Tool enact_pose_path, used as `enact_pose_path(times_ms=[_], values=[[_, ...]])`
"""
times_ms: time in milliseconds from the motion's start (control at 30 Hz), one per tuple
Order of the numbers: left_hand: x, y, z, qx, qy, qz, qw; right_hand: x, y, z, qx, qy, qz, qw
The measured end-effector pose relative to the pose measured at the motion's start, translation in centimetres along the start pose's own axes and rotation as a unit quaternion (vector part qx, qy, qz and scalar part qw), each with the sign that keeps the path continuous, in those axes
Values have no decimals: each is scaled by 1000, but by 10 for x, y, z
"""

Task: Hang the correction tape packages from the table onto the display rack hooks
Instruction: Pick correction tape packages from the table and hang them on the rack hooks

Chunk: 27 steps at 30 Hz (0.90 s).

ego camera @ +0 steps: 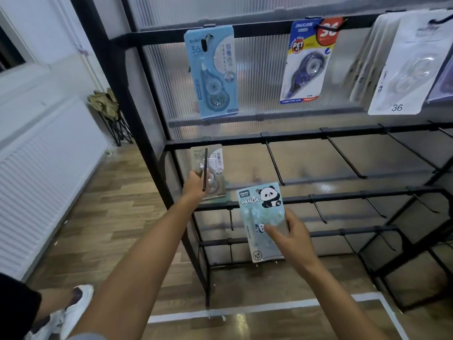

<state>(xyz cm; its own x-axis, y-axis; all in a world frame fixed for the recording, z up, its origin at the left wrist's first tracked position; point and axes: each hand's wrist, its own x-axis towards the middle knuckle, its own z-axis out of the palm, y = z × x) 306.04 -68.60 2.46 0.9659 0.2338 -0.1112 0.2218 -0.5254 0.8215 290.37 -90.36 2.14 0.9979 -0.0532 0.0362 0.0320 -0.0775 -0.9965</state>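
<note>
Hands (196,185) (294,236) grip flat glossy blister packages (213,168) (262,212) beside thin black hooks (274,163).

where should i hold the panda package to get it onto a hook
Pinch the panda package by its lower half, from the side, as the right hand does: the hang hole sits at the top edge, which must stay free for the hook.

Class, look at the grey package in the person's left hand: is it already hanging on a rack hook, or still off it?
Cannot tell. The left hand grips the grey package, and a hook crosses in front of it, but its hang hole is not visible.
</note>
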Motion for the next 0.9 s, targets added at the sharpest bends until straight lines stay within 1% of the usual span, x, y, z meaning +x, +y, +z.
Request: enact_pose_path(times_ms=[100,200,267,300,333,433,500,600,733,900], values=[[20,0,4,-12,7,-18,1000,-1,0,-5,11,-11,0,1000],[20,0,9,12,61,-72,995,-4,0,-11,15,-11,-15,1000],[9,-5,15,38,100,-86,991,-5,-2,-15,18,0,-30,999],[0,-8,20,44,106,-85,990,-6,-3,-16,21,7,-37,999],[-10,-11,26,54,98,-78,991,-6,-4,-19,25,15,-41,999],[-44,-12,51,100,34,-40,994,-6,-3,-26,38,32,-38,998],[-66,-5,67,67,-2,3,998,-5,-2,-30,29,44,-30,998],[-94,13,80,-52,-45,61,996,-5,2,-34,18,57,-15,998],[-111,37,83,-167,-74,79,980,-5,5,-35,18,61,-5,998],[-120,47,84,-232,-94,98,963,-2,5,-39,23,58,15,998]])
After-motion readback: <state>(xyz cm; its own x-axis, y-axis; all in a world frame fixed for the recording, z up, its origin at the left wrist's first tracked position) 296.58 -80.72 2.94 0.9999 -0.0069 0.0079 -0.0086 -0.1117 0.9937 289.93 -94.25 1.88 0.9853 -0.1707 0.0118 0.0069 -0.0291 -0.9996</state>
